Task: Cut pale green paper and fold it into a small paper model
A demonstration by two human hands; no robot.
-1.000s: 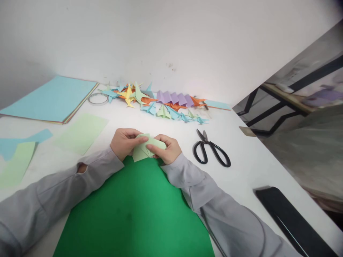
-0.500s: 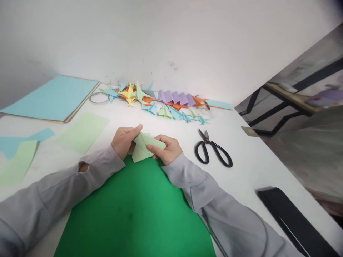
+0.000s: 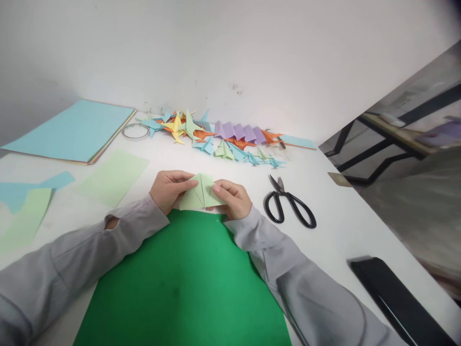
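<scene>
A folded piece of light green paper (image 3: 202,191) with crease lines is held up between both hands, just above the far edge of a green sheet (image 3: 187,269). My left hand (image 3: 172,190) pinches its left side, thumb on the front face. On the right side, my right hand (image 3: 235,198) grips it with the thumb in front and the fingers behind. The fingertips behind the paper are mostly hidden.
Black-handled scissors (image 3: 288,199) lie right of my hands, with a black oblong object (image 3: 399,298) nearer. Folded paper shapes (image 3: 189,126) line the wall beside a tape roll (image 3: 136,131). Coloured sheets (image 3: 72,132) are stacked at left, near a pale green sheet (image 3: 113,177) and blue scraps (image 3: 21,192).
The folded paper has been turned in my hands, its centre crease now nearly upright. My right hand has shifted slightly right, and my left thumb now lies over the paper's front.
</scene>
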